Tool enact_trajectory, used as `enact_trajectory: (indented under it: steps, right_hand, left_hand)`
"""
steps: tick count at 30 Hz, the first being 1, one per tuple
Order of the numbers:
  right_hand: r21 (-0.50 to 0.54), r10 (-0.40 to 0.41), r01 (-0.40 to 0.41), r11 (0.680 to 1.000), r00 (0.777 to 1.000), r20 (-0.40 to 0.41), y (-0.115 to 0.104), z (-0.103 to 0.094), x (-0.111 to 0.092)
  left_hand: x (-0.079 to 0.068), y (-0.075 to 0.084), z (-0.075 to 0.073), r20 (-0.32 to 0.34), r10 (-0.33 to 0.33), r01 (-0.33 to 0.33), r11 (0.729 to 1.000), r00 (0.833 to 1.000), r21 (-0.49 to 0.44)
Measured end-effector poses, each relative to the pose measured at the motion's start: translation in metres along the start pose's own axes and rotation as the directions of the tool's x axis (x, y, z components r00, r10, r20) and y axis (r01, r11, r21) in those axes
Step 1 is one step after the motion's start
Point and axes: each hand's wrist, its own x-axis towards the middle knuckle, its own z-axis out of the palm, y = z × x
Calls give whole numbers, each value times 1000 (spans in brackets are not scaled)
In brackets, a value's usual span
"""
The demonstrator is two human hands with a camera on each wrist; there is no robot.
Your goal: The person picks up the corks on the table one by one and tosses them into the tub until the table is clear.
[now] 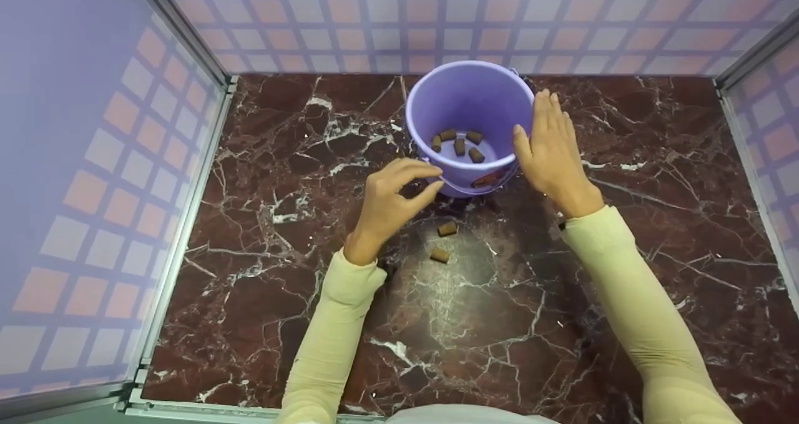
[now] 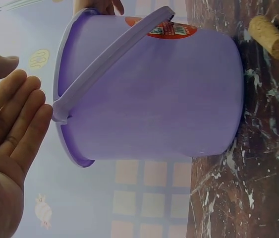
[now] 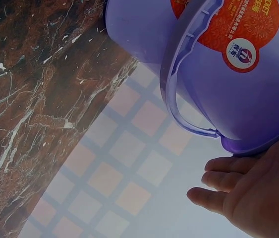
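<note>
A purple bucket (image 1: 462, 177) stands upright at the back of the marbled tabletop, its handle (image 2: 114, 62) hanging down the near side. Several brown corks (image 1: 460, 147) lie on its floor. My right hand (image 1: 552, 155) rests at the bucket's right rim, fingers straight and the thumb by the edge. Beside the rim's near left side is my left hand (image 1: 396, 193), its thumb and fingers apart with nothing between them. In the left wrist view those fingers (image 2: 18, 111) are extended near the handle's joint. Two more corks, one nearer the bucket (image 1: 447, 228) and another cork (image 1: 439, 255), lie on the tabletop.
Dark red marbled tabletop (image 1: 262, 324) spreads around the bucket. Purple panels with pink and white squares (image 1: 349, 27) enclose the back and both sides, the back one close behind the bucket. Metal rails (image 1: 181, 243) edge the table.
</note>
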Motion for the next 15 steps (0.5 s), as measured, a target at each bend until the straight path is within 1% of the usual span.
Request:
enact_trajectory:
  steps: [4, 7, 12, 15]
  right_hand:
    - [-3, 9, -9, 1000, 1000, 9, 0, 0, 0]
    - [-4, 19, -18, 1000, 1000, 19, 1, 0, 0]
    - [2, 21, -21, 1000, 999, 27, 1, 0, 0]
    - [2, 18, -18, 1000, 999, 26, 1, 0, 0]
  left_hand:
    - [-8, 2, -1, 29, -17, 16, 1000, 999, 16]
    - [-13, 2, -1, 64, -41, 40, 999, 997, 19]
    - [-24, -1, -1, 140, -83, 82, 997, 987, 15]
    - [-30, -3, -1, 172, -102, 100, 995, 980, 21]
